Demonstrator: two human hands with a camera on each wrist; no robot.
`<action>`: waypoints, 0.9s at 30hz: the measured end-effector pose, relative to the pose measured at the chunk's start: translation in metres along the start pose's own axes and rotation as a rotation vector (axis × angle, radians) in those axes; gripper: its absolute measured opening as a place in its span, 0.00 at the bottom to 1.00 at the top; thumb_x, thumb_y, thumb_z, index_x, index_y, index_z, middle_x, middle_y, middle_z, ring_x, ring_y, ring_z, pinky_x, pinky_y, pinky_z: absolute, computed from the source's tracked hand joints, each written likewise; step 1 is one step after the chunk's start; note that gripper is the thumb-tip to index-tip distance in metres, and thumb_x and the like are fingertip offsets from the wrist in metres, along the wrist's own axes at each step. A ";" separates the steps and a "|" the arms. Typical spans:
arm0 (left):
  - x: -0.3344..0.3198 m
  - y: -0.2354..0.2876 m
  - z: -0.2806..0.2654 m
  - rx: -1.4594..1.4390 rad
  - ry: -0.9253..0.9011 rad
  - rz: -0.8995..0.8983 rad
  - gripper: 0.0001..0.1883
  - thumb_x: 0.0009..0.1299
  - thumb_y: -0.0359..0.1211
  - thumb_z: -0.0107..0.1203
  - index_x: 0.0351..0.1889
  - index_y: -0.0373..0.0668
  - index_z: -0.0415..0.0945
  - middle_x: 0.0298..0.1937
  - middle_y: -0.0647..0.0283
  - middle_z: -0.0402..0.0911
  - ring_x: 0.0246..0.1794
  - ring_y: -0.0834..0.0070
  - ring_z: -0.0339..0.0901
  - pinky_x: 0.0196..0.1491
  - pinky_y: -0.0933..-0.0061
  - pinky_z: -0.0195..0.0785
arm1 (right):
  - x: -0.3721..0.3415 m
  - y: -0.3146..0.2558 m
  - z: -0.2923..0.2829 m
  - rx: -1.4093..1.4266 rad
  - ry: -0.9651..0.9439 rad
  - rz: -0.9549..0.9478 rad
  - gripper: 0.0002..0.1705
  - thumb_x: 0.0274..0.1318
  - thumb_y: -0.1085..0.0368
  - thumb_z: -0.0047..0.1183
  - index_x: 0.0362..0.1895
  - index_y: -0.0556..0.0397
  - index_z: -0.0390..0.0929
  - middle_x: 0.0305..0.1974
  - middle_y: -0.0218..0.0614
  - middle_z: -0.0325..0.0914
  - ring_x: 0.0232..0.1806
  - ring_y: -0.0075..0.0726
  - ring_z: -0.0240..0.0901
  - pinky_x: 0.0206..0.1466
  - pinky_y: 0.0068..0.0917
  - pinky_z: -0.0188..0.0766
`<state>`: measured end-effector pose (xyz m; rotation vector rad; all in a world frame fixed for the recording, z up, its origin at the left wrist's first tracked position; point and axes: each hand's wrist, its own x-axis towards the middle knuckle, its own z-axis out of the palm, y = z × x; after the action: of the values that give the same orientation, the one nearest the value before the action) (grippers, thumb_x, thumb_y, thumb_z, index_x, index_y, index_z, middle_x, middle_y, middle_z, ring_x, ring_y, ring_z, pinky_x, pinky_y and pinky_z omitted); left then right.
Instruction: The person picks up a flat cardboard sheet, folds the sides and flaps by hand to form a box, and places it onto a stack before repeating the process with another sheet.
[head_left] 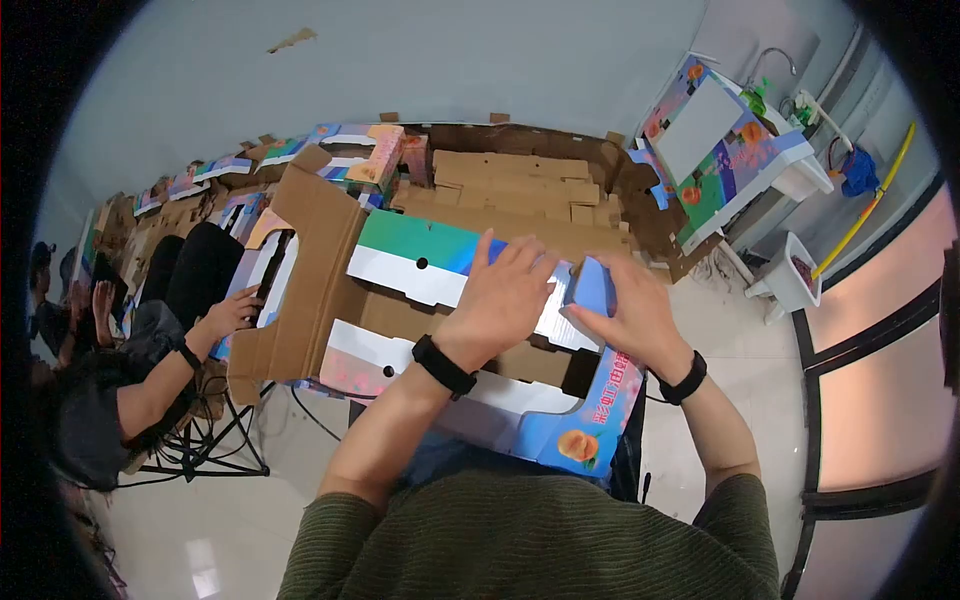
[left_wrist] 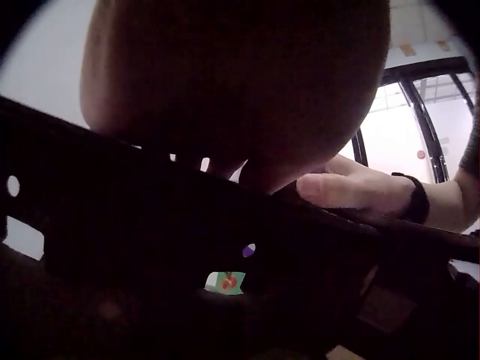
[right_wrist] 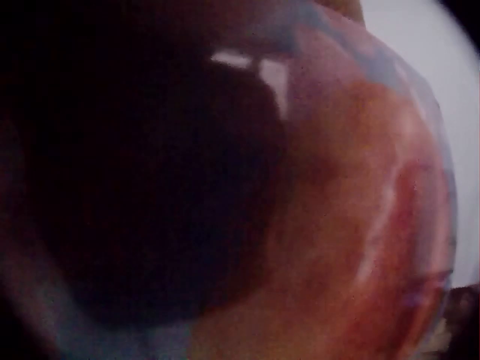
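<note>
A printed cardboard box (head_left: pixel 540 440) with white, green and blue flaps lies in front of the person. The left hand (head_left: pixel 500 295) rests on its far side with fingers extended, near the right end. At the far right corner the right hand (head_left: pixel 640 312) grips a blue flap (head_left: pixel 592 290) between thumb and fingers. In the left wrist view the left hand (left_wrist: pixel 232 90) is a dark shape over the box edge, with the right hand (left_wrist: pixel 360 187) beyond it. A blurred orange-and-blue printed surface (right_wrist: pixel 345 202) fills much of the right wrist view.
A large brown carton (head_left: pixel 515 225) holding flattened cardboard stands behind the box. At left, another person's hand (head_left: pixel 235 312) touches a printed box. A printed panel (head_left: pixel 715 150) leans by the sink at right; a white basin (head_left: pixel 790 275) stands below it.
</note>
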<state>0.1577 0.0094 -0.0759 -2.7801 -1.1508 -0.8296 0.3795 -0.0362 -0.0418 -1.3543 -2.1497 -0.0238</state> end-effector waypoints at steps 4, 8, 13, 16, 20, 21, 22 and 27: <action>-0.003 -0.002 -0.001 -0.015 -0.002 -0.033 0.22 0.77 0.37 0.53 0.68 0.43 0.71 0.68 0.54 0.73 0.73 0.58 0.67 0.76 0.33 0.48 | 0.004 0.005 -0.001 0.007 0.018 -0.043 0.40 0.50 0.43 0.71 0.61 0.52 0.75 0.52 0.47 0.82 0.52 0.58 0.79 0.55 0.49 0.73; 0.003 -0.013 -0.005 0.005 0.047 -0.047 0.24 0.77 0.38 0.55 0.69 0.42 0.70 0.70 0.53 0.71 0.74 0.57 0.66 0.75 0.33 0.50 | 0.019 0.017 0.003 0.001 0.033 -0.153 0.40 0.51 0.42 0.70 0.61 0.53 0.75 0.54 0.48 0.81 0.56 0.57 0.77 0.60 0.48 0.69; -0.011 0.024 -0.061 0.086 -0.003 0.024 0.35 0.73 0.44 0.61 0.75 0.39 0.65 0.75 0.51 0.67 0.77 0.58 0.63 0.76 0.33 0.49 | 0.057 0.047 -0.009 -0.118 -0.080 -0.223 0.41 0.52 0.40 0.69 0.61 0.55 0.75 0.55 0.50 0.80 0.58 0.58 0.75 0.64 0.47 0.66; -0.049 0.055 -0.079 0.062 -0.178 0.044 0.44 0.67 0.50 0.66 0.76 0.39 0.64 0.77 0.51 0.65 0.79 0.60 0.61 0.77 0.34 0.47 | 0.059 0.044 -0.015 -0.178 -0.025 -0.286 0.42 0.51 0.44 0.71 0.62 0.56 0.73 0.62 0.51 0.76 0.63 0.57 0.72 0.69 0.51 0.63; -0.091 0.058 -0.036 0.006 -0.256 0.076 0.51 0.57 0.56 0.71 0.75 0.38 0.66 0.78 0.53 0.66 0.81 0.63 0.58 0.78 0.33 0.45 | 0.040 0.005 -0.035 -0.222 0.007 -0.363 0.34 0.53 0.51 0.70 0.59 0.55 0.73 0.61 0.48 0.75 0.64 0.54 0.72 0.67 0.50 0.67; -0.098 0.058 -0.025 0.041 -0.264 0.083 0.53 0.56 0.57 0.72 0.75 0.38 0.67 0.78 0.53 0.66 0.81 0.63 0.58 0.78 0.33 0.45 | 0.029 -0.010 -0.038 -0.182 -0.009 -0.387 0.31 0.54 0.52 0.69 0.57 0.54 0.75 0.59 0.47 0.77 0.62 0.54 0.74 0.64 0.49 0.70; -0.101 0.058 -0.019 0.065 -0.243 0.087 0.53 0.55 0.57 0.72 0.75 0.38 0.67 0.78 0.53 0.66 0.81 0.64 0.58 0.78 0.34 0.46 | 0.013 -0.022 -0.037 -0.091 -0.164 -0.348 0.26 0.55 0.54 0.68 0.53 0.54 0.77 0.54 0.44 0.78 0.58 0.52 0.76 0.60 0.46 0.73; -0.098 0.057 -0.013 0.076 -0.163 0.085 0.53 0.51 0.52 0.75 0.73 0.36 0.69 0.79 0.56 0.65 0.80 0.65 0.60 0.76 0.40 0.55 | -0.029 -0.047 -0.010 0.006 -0.440 -0.381 0.14 0.59 0.55 0.63 0.36 0.52 0.82 0.37 0.38 0.81 0.43 0.47 0.81 0.44 0.41 0.78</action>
<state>0.1316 -0.0984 -0.1022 -2.8545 -1.0517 -0.5487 0.3545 -0.0856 -0.0340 -0.9919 -2.7484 0.1437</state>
